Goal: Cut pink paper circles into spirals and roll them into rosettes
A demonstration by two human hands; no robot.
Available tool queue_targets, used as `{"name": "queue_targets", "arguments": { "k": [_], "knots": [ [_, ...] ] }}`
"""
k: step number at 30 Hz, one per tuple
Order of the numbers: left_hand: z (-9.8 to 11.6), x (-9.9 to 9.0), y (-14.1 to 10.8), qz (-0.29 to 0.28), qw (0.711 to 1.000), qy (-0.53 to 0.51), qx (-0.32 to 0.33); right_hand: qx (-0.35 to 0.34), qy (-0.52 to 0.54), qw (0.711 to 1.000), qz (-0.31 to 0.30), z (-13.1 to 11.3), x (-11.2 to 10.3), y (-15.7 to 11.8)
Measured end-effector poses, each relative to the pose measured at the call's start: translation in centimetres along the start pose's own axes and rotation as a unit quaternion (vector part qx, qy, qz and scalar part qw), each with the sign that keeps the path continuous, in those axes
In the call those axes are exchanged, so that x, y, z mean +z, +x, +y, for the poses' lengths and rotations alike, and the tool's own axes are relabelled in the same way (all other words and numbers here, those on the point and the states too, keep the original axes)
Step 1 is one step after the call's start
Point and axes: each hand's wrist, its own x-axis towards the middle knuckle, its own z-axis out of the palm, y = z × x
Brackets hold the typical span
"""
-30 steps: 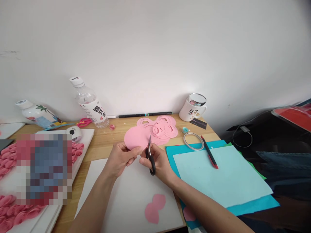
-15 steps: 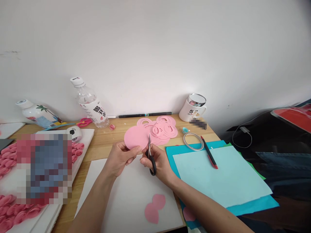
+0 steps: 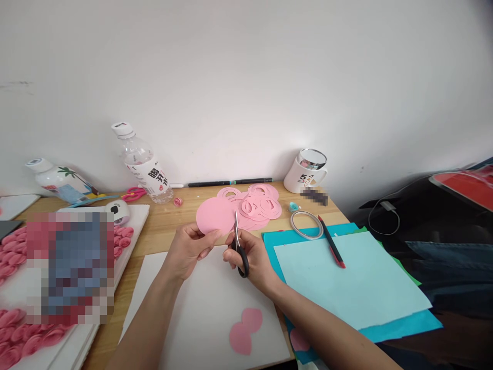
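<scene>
My left hand (image 3: 192, 247) pinches the lower edge of a round pink paper disc (image 3: 214, 216), held up above a white board (image 3: 208, 308). In my right hand (image 3: 250, 259) is a pair of scissors (image 3: 242, 257) with black handles, blades pointing up beside the disc's right edge. Whether the blades touch the paper I cannot tell. Just behind lies a heap of pink paper spirals and rings (image 3: 262, 205), partly overlapped by the disc. Two small pink paper pieces (image 3: 246, 331) rest on the white board near me.
Pale blue sheets (image 3: 346, 288) lie to the right, with a black and red pen (image 3: 333, 244) and a tape roll (image 3: 307, 236). A mug (image 3: 304, 174) and a water bottle (image 3: 148, 169) stand by the wall. At left is a board with pink paper flowers (image 3: 50, 336).
The paper disc has shifted slightly left and turned a little in my left hand. A narrow gap now shows nearer the scissor blades. Everything else stays in place.
</scene>
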Motion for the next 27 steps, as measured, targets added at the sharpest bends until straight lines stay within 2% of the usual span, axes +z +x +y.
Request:
{"name": "queue_targets", "arguments": {
  "k": [5,12,17,20,27],
  "knots": [
    [0.5,0.1,-0.1,0.006,1.0,-0.021,0.005,0.009,-0.004,1.0,0.007,0.0,0.0,0.0],
    [1.1,0.5,-0.3,-0.036,0.997,-0.066,-0.021,0.031,0.0,1.0,-0.001,-0.3,0.5,-0.2],
    [0.7,0.7,-0.1,-0.001,0.999,-0.045,-0.023,0.039,0.006,0.999,-0.01,-0.3,0.8,-0.4],
    [0.4,0.6,-0.1,0.021,0.999,-0.027,-0.025,0.022,0.015,0.999,-0.02,0.0,0.6,-0.4],
    [0.4,0.5,-0.1,0.018,0.999,0.002,-0.028,-0.025,0.006,0.999,-0.03,0.6,-0.1,0.0]
  ]
}}
